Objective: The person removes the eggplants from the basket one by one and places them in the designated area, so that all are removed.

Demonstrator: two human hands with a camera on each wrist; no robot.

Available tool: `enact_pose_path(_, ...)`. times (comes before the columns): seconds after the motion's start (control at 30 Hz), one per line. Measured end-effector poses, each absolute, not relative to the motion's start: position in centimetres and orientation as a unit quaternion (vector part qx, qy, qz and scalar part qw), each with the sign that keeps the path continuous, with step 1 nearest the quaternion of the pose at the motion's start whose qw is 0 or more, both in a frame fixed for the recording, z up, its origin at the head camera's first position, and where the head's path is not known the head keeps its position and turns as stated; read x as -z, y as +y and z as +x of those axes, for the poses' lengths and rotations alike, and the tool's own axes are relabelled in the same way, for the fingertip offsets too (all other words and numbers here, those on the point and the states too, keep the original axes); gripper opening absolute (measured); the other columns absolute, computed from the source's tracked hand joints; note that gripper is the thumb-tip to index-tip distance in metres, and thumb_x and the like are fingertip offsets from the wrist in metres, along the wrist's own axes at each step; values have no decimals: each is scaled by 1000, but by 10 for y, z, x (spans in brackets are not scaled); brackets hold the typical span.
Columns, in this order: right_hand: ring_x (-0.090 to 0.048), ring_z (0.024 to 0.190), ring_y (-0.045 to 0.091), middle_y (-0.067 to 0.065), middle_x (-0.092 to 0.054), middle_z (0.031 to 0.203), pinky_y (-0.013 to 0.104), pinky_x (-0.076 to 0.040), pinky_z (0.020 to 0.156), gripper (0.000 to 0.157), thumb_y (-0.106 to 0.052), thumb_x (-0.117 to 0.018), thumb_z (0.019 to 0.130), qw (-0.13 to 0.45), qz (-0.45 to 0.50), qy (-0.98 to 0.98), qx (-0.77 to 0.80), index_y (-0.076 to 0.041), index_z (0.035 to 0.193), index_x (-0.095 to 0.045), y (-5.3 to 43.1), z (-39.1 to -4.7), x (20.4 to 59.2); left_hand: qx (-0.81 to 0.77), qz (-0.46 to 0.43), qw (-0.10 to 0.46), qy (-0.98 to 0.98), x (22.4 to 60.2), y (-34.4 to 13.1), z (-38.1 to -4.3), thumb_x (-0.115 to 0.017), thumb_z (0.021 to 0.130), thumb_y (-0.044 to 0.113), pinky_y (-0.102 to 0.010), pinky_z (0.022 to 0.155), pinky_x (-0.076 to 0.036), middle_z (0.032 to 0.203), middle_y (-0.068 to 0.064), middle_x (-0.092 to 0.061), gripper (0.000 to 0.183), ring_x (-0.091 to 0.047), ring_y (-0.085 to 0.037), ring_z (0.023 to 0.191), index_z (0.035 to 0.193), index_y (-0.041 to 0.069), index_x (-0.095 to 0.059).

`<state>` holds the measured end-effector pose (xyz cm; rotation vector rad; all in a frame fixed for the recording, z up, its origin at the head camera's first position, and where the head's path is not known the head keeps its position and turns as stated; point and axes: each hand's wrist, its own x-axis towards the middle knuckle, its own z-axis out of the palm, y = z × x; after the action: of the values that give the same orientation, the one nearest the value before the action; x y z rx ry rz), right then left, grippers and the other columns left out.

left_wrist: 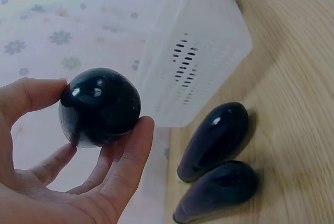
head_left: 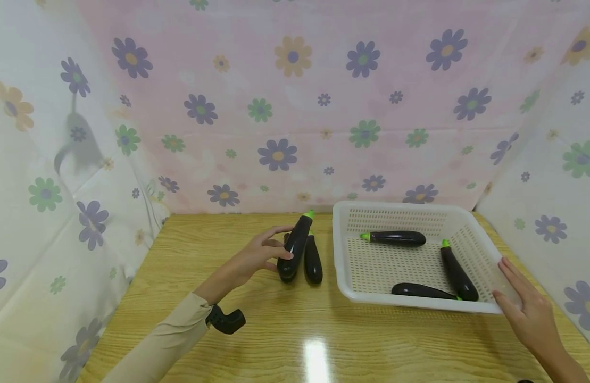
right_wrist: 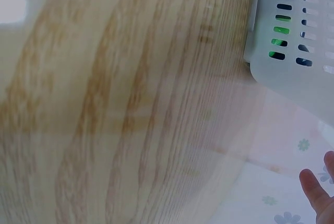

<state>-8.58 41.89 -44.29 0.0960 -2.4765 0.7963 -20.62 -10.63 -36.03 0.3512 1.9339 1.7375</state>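
Note:
In the head view, my left hand [head_left: 256, 256] holds a glossy dark eggplant [head_left: 297, 244] tilted, its green stem end up and away. The left wrist view shows this eggplant [left_wrist: 99, 106] end-on between thumb and fingers. Two more eggplants [left_wrist: 214, 140] lie side by side on the table; from the head, the held one partly covers one of them, and the other eggplant [head_left: 313, 260] shows beside it. My right hand [head_left: 531, 311] is at the right rim of a white perforated basket [head_left: 345, 298], its fingers extended. At the right wrist view's edge, fingertips [right_wrist: 313, 185] appear below the basket.
Inside the basket lie three eggplants: one along the back [head_left: 397, 238], one slanting at the right [head_left: 459, 274] and one by the front wall [head_left: 421, 290]. Flower-print cloth [head_left: 318, 114] hangs behind and beside the wooden table [head_left: 275, 340].

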Motion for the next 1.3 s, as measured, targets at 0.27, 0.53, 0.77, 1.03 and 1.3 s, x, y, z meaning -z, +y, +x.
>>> enact_pose_path(0.27,-19,127,-16,-12,-29,151,12,-9,104,60,-5,-59,88,266,31,-917,-295,-12,144,-41,420,-86,443,-647,123,256,708,365,-116,-206,-66,87,19,-43,78,-52,113,-17,-51,62,-59,-28,93,143,27,-40)
enact_pose_path(0.53,-19,127,-15,-12,-29,151,14,-8,105,59,-6,-59,88,263,30,-918,-296,-11,144,-41,418,-85,443,-660,89,248,704,371,-124,-204,-66,86,15,-44,74,-53,114,-17,-52,63,-59,-27,94,143,26,-41)
enact_pose_path(0.77,-19,127,-16,-10,-30,151,8,-10,100,60,-5,-60,87,267,31,-917,-293,-11,144,-42,417,-86,441,-667,75,241,701,378,-132,-204,-65,87,15,-45,77,-52,114,-17,-54,64,-59,-27,98,144,25,-39)
enact_pose_path(1.03,-20,127,-16,-10,-31,151,8,-10,101,59,-4,-60,87,272,35,-916,-294,-10,143,-43,419,-86,442,-671,56,238,700,384,-139,-204,-65,88,17,-45,78,-52,112,-16,-56,61,-56,-28,99,142,25,-39)
enact_pose_path(1.3,-20,127,-16,-10,-31,150,7,-10,100,59,-4,-60,87,272,36,-914,-299,-10,143,-43,418,-86,441,-677,45,233,697,389,-144,-203,-65,88,17,-44,77,-52,110,-15,-55,61,-58,-28,96,142,24,-39)
